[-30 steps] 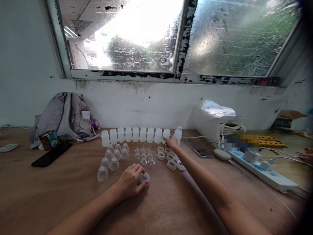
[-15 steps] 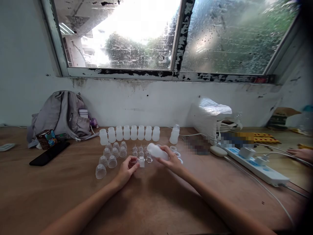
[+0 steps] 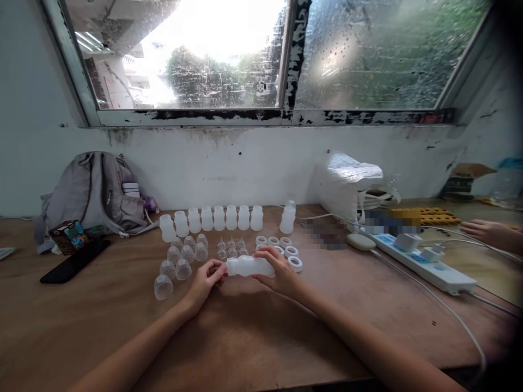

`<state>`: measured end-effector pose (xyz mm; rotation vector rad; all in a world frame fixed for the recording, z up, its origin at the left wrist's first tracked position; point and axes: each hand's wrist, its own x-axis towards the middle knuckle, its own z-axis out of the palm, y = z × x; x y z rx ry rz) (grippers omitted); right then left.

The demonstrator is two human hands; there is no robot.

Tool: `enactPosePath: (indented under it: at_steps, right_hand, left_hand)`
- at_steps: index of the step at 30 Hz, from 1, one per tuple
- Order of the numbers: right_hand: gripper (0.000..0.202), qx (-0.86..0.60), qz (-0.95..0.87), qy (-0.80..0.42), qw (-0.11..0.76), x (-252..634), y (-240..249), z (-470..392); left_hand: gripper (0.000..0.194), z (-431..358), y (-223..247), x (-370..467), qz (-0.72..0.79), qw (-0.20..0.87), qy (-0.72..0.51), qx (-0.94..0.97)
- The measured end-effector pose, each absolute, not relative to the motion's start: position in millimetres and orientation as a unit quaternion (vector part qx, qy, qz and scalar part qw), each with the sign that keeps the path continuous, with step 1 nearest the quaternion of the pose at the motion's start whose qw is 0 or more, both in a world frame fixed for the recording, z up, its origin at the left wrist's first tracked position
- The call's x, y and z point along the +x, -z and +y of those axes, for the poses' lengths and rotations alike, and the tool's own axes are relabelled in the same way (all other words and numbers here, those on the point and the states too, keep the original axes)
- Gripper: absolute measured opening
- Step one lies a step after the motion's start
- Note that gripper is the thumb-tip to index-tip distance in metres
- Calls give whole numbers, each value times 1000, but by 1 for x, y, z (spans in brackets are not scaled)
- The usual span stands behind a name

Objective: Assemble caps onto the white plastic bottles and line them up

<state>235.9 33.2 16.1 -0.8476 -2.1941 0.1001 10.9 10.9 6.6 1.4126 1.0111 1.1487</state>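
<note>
White bottle (image 3: 246, 266) sideways within right hand (image 3: 285, 274)

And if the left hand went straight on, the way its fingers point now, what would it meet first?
Probably the white bottle, held on its side by the right hand; its neck is right by the left hand, though contact is hard to judge.

The worktop (image 3: 245, 348) is looking like brown wood, smooth and faintly shiny. The near bottle (image 3: 250, 266) is showing cloudy, smooth plastic, and the far row of bottles (image 3: 219, 219) is showing the same. At left, the cups (image 3: 163, 288) are gleaming as clear, glossy plastic. The rings (image 3: 295, 269) are appearing as white plastic. Far left, the backpack (image 3: 77, 182) is showing matt grey cloth.
</note>
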Motion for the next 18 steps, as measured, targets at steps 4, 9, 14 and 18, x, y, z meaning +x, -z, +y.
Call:
enactPosePath:
  at_steps: [4, 9, 14, 18]
  right_hand:
    - [35, -323, -863, -31, 386, 237, -16, 32]
    - [34, -318, -865, -38, 387, 235, -17, 29]
    - [37, -322, -861, -65, 389, 233, -20, 25]
    - [38, -351, -845, -114, 387, 233, -19, 24]
  left_hand:
    - [30, 11, -8, 11, 426, 501, -468, 590]
    - [40, 13, -3, 11, 450, 498, -450, 589]
    - [37, 13, -1, 10, 452, 478, -453, 601]
    - [25, 10, -5, 10, 389, 467, -492, 623]
